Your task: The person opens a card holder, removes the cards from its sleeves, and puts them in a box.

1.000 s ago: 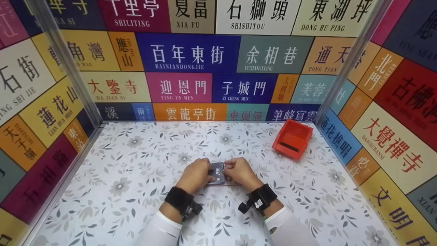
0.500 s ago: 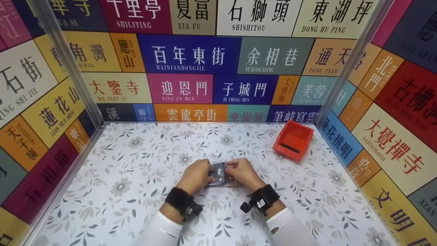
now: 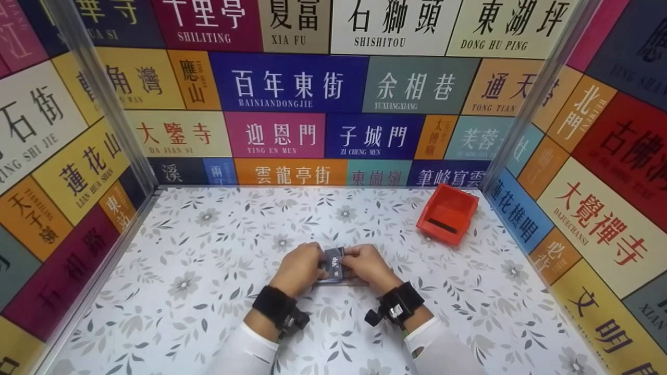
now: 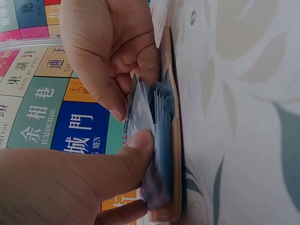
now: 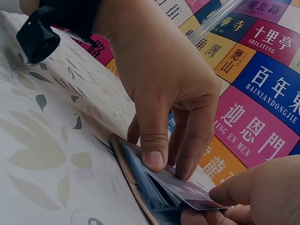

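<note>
A card holder with a brown cover (image 4: 176,187) and several clear plastic sleeves (image 4: 164,136) lies on the patterned table, between both hands. My left hand (image 3: 298,266) grips its left side, the thumb (image 5: 154,157) pressing on the top sleeve. A dark grey card marked VIP (image 3: 333,264) shows on top, at or in this sleeve; how far it sits inside I cannot tell. From the right, my right hand (image 3: 369,266) pinches the card's edge between thumb and fingers. In the left wrist view, the card and sleeve edge (image 4: 140,101) stand tilted up from the sleeves beneath.
A red plastic bin (image 3: 448,208) with a dark strip (image 3: 442,225) at its front stands at the back right of the table (image 3: 219,312). Panels printed with signs (image 3: 292,83) wall in the back and both sides. Each wrist wears a black camera strap (image 3: 273,304).
The right hand's fingers draw slightly left, closer to the left hand, along the card's edge. The left hand keeps its grip on the card holder. The bin stays put.
</note>
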Available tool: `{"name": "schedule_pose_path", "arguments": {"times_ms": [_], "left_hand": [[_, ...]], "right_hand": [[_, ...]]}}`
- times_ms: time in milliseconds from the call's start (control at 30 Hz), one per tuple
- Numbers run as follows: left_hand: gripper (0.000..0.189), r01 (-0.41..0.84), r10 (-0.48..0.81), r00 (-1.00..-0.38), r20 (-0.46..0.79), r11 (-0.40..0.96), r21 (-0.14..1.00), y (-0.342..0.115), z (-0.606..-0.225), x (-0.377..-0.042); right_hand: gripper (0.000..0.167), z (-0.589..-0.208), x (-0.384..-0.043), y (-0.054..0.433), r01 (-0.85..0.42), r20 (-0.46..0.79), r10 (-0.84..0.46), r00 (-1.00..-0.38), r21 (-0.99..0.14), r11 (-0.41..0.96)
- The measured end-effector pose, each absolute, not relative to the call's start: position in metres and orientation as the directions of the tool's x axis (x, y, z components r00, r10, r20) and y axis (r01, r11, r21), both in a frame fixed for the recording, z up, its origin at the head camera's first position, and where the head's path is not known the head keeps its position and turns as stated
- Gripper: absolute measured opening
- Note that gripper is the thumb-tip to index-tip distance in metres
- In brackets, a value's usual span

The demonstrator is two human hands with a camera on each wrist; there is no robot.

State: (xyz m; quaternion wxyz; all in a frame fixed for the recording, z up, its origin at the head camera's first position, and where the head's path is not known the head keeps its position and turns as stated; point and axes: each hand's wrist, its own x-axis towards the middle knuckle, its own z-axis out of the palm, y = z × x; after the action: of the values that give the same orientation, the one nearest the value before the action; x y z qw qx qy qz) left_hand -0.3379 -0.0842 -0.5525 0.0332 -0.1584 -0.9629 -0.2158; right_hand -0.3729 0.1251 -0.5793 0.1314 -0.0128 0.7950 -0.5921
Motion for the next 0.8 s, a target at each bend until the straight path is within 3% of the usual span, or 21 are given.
{"name": "schedule_pose_path", "arguments": {"times_ms": [533, 800], "left_hand": [[0.022, 0.333, 0.296, -0.943, 0.152, 0.854, 0.400, -0.0836, -0.5534, -0.3388], [0.022, 0.339, 0.299, -0.940, 0.162, 0.853, 0.398, -0.0846, -0.5549, -0.3380]], "right_hand": [[0.019, -0.5789, -0.3749, 0.1236, 0.090, -0.144, -0.134, -0.981, -0.934, 0.346], [0.025, -0.5776, -0.3746, 0.1258, 0.114, -0.164, -0.131, -0.978, -0.939, 0.323]]}}
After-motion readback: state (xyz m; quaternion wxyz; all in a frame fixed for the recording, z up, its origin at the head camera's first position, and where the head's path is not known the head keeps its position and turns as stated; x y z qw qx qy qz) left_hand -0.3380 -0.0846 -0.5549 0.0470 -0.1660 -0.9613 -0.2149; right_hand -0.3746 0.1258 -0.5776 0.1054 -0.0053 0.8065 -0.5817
